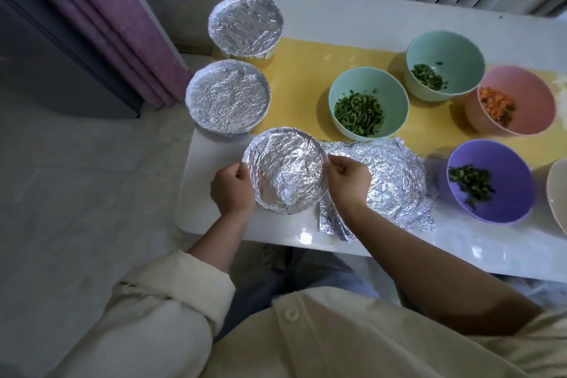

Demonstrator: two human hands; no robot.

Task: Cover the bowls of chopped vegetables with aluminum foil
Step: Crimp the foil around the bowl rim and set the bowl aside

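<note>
Near bowl (pixel 287 172): at the front-left corner of the white table (pixel 460 242), foil over its mouth, sagging and creased in the middle, folded down round the rim.
Left hand (pixel 233 190): fingers curled, pinching the foil at the near bowl's left rim.
Right hand (pixel 349 184): fingers curled, pinching the foil at the right rim; forearm lying over the edge of the loose foil.
Loose foil (pixel 395 181): crumpled sheets flat on the table, just right of the near bowl, between it and the purple bowl.
Covered bowls: middle bowl (pixel 228 97) and far bowl (pixel 245 24), in a row behind the near bowl along the table's left edge, with foil drawn flat across both.
Uncovered bowls: nearer green bowl (pixel 368 104) and farther green bowl (pixel 445 66) on the yellow mat (pixel 306 86), each with chopped greens; pink bowl (pixel 518 100) with orange and green bits; purple bowl (pixel 491 181) with chopped greens.
Right edge: part of a pale bowl (pixel 558 193) — contents not visible.
</note>
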